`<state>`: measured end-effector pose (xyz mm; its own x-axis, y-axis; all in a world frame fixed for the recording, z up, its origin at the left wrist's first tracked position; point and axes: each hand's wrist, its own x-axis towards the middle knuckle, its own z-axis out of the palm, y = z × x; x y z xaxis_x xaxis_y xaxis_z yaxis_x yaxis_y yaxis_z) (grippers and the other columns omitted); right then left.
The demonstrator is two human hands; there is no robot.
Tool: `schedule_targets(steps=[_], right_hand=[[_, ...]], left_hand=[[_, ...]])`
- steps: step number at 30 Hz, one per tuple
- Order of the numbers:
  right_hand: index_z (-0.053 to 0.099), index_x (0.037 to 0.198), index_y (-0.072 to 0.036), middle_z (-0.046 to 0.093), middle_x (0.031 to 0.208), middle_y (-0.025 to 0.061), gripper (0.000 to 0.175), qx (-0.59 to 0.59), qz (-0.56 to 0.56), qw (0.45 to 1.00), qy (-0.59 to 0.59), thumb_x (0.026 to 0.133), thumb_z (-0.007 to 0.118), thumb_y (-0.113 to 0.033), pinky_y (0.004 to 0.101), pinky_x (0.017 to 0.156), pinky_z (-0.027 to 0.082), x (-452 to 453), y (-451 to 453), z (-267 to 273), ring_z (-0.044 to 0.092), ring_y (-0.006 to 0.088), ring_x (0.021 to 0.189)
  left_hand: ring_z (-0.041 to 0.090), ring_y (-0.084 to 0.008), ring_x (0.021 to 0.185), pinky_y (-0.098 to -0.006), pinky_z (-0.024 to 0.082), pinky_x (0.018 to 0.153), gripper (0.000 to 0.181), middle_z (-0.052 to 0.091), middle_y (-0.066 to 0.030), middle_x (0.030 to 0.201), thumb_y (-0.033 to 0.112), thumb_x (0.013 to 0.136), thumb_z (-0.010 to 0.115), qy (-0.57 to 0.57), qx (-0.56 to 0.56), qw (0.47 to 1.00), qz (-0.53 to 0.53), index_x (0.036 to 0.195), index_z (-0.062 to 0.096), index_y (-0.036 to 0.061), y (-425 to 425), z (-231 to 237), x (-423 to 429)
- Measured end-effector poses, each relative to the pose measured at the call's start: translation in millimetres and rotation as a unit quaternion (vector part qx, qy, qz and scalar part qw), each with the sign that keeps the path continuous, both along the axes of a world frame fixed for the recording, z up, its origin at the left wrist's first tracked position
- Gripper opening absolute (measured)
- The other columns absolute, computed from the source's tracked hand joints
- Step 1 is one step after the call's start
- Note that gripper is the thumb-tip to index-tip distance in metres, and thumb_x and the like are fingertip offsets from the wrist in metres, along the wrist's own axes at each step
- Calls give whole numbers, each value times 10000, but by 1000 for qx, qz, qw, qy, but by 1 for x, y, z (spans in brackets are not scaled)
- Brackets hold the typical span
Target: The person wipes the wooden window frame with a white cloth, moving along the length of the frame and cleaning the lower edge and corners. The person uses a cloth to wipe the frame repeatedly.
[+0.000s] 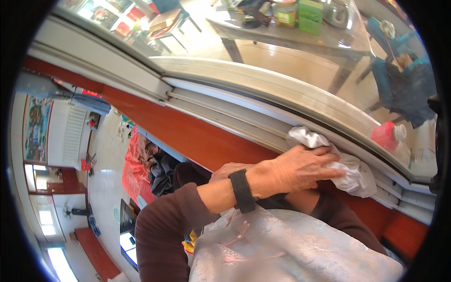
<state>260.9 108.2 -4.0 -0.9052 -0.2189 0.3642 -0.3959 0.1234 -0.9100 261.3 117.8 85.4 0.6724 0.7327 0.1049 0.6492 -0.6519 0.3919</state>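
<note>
A crumpled white cloth (352, 176) lies across the grooves of the white sliding-window track (225, 111). My left hand (299, 169), with a black woven band (242, 190) at its wrist, reaches over to the right and presses on the cloth, fingers spread across it and gripping its folds. My forearms cross. Under the left arm, my right hand (230, 170) rests by the edge of the red-brown sill (169, 123); its fingers are mostly hidden. The window's glass pane stands just beyond the track.
Behind the glass are a pink bottle with a white cap (384, 135), a table (282, 38) with a jar and a green box (310, 16), and chairs. At lower left, a laptop (128, 232) and red cloth (135, 169) lie below the sill. A patterned apron (299, 243) covers my front.
</note>
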Motion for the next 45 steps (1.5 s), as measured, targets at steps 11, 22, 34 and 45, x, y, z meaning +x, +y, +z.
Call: schedule_targets(steps=[11,22,34,45], right_hand=[[669,1009,-27,689,957,124,164,27,50,998,-10,912,596,-138,387,820,498,-16,-6,8,643,310,904],[667,1018,-9,694,965,123,183,22,61,998,-19,918,597,-145,376,826,507,-16,-5,14,650,288,897],[644,1052,12,667,948,63,223,-210,-14,969,-130,1004,556,-187,276,770,540,-15,4,28,644,131,815],[575,1101,-33,586,1047,16,192,-347,-287,893,-31,1018,549,-205,257,935,454,-19,11,31,548,94,1015]], left_hand=[[466,-294,1309,-410,372,1109,452,525,-145,1394,330,1017,462,167,-79,925,332,1390,500,78,-43,-8,-208],[550,-311,1157,-418,474,976,289,634,-129,1165,104,852,622,141,60,834,529,1130,664,39,-55,-16,-282],[627,-101,968,-243,526,769,184,657,1,1054,135,991,571,-516,-91,678,515,1171,564,96,-83,15,-179],[597,-178,1144,-356,531,926,424,581,-43,1283,234,1018,486,-784,-133,410,447,1417,409,114,-130,-15,-182]])
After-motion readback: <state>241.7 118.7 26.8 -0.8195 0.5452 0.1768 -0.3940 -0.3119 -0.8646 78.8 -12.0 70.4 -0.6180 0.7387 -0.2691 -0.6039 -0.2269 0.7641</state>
